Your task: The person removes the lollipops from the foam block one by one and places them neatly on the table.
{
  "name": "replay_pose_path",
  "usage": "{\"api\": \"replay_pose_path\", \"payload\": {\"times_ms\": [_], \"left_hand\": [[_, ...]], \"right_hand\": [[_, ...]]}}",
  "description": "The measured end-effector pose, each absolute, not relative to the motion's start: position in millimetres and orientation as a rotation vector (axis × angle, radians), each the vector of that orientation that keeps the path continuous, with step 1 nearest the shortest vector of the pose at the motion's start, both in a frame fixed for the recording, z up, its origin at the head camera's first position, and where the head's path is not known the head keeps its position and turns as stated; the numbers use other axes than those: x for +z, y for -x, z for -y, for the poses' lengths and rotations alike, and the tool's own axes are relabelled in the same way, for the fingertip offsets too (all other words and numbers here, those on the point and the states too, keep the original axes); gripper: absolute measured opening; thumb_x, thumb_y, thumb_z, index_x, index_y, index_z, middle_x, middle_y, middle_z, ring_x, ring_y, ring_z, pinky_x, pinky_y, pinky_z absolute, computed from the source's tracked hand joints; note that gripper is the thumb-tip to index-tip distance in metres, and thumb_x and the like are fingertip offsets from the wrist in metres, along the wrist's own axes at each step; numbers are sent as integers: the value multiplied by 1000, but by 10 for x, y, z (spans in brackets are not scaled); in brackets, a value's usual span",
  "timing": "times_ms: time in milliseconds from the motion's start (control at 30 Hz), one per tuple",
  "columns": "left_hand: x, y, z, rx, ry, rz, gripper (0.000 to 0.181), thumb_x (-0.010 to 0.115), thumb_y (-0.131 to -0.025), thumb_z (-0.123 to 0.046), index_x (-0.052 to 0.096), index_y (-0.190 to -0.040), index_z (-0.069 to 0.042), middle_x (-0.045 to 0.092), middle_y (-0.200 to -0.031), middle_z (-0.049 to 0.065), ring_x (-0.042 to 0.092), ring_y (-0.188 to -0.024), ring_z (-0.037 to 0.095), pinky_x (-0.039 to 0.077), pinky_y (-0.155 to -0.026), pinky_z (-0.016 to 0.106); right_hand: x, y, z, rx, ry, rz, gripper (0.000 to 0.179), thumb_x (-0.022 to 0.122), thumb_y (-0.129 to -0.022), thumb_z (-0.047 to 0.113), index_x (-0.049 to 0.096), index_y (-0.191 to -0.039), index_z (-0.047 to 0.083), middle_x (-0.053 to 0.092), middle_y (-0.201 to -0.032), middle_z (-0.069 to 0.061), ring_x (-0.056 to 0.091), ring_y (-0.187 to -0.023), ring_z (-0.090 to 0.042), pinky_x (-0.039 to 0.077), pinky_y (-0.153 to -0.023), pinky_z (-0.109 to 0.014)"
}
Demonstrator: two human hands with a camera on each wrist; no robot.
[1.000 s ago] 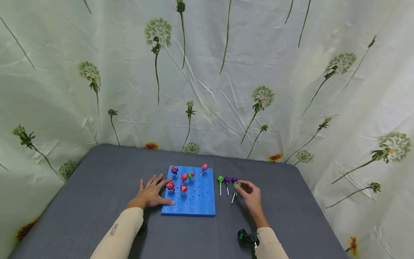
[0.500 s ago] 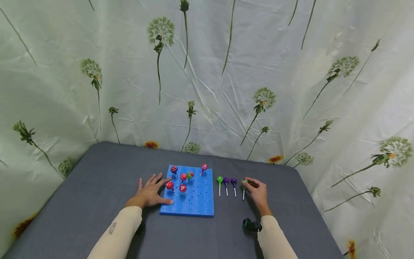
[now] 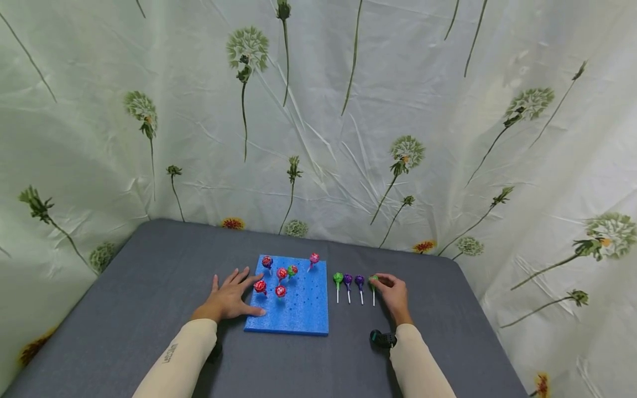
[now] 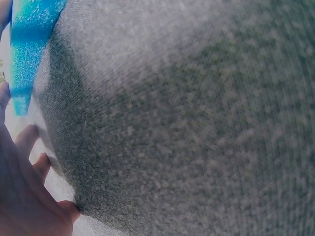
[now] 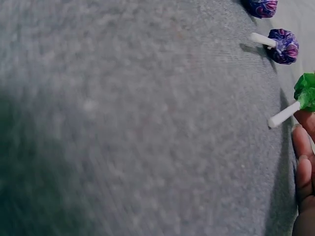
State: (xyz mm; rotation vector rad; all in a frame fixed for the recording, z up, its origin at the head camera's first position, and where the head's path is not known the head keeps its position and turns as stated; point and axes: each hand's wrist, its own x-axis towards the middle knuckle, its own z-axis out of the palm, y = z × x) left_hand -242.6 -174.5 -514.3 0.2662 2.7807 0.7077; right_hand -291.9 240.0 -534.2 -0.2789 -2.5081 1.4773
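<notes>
With fingers spread, my left hand (image 3: 229,299) rests at the left edge of a blue foam board (image 3: 306,316) dotted with holes; thumb and index finger touch it. Several wrapped lollipops stand in the board, among them a pink one (image 3: 314,258) at the back right. At the right end of a row on the table, my right hand (image 3: 394,297) pinches a green lollipop (image 5: 306,93) by its wrapped head, its white stick toward me. Left of it lie two purple lollipops (image 3: 359,281) and another green lollipop (image 3: 338,278).
A grey cloth covers the table (image 3: 278,365). Behind it hangs a pale curtain (image 3: 318,132) printed with dandelions. A black wrist strap (image 3: 382,339) is on the right wrist.
My right hand has carried the green lollipop rightward from over the purple ones, bringing it down at the end of the row. My left hand has stayed on the board.
</notes>
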Motion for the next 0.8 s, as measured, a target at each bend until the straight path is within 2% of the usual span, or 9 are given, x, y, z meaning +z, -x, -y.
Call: {"api": "replay_pose_path", "payload": {"times_ms": [533, 800], "left_hand": [[-5152, 2431, 1753, 709, -267, -2785, 101, 72, -66, -70, 39, -148, -20, 23, -155, 24, 10, -142, 48, -9, -104, 73], [-5161, 2429, 1751, 706, -260, -2788, 101, 72, -66, -70, 39, -148, -20, 23, -155, 24, 10, -142, 48, -10, -104, 72]], "right_hand": [[-5397, 2956, -2293, 1405, 347, 2516, 25, 76, -84, 18, 73, -102, 0, 71, -97, -13, 62, -89, -23, 47, -77, -33], [-5419, 2964, -2273, 1381, 347, 2500, 22, 77, -83, 13, 72, -99, -2, 70, -92, -12, 58, -80, -16, 45, -71, -29]]}}
